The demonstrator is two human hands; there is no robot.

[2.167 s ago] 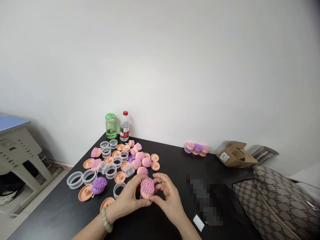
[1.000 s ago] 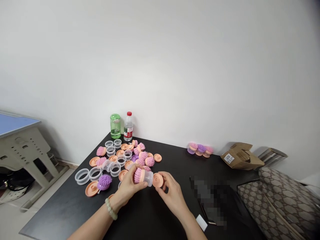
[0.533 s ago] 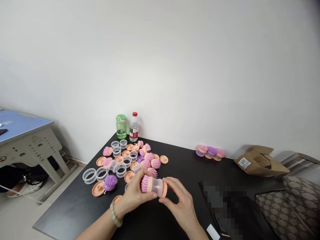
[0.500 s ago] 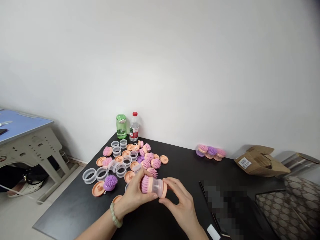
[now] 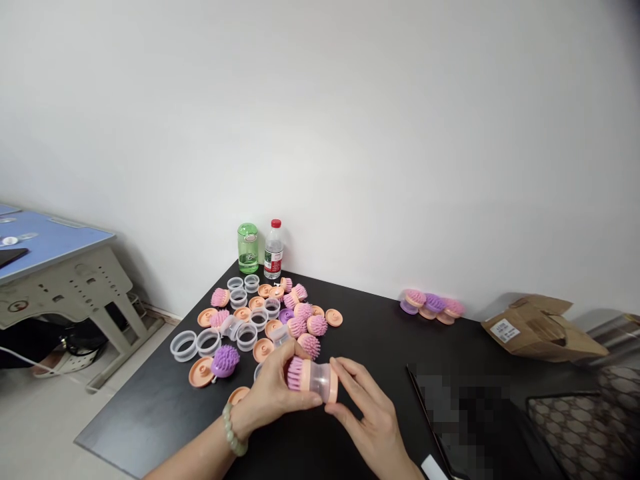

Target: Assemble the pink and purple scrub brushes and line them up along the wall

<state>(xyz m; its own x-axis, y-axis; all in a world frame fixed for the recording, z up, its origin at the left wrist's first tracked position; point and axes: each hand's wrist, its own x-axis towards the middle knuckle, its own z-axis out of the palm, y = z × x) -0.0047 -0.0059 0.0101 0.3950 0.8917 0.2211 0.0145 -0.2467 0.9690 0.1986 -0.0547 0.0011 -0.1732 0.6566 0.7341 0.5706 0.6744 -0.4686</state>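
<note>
Pink-bristled brush with clear plastic cylinder [image 5: 313, 379] held in both hands above black tabletop [image 5: 150, 427].
Left hand [image 5: 273, 397] closed around bristle end; right hand [image 5: 373, 417] pinches peach end disc [image 5: 333, 385]. Loose peach discs [image 5: 263, 350] and clear rings [image 5: 247, 337] at 11 o'clock.

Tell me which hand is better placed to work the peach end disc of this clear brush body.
Right, I'd judge. The right hand sits at the peach plastic disc capping the clear plastic cylinder. The left hand is wrapped around the other end, by the pink-bristled brush head, holding the piece.
</note>
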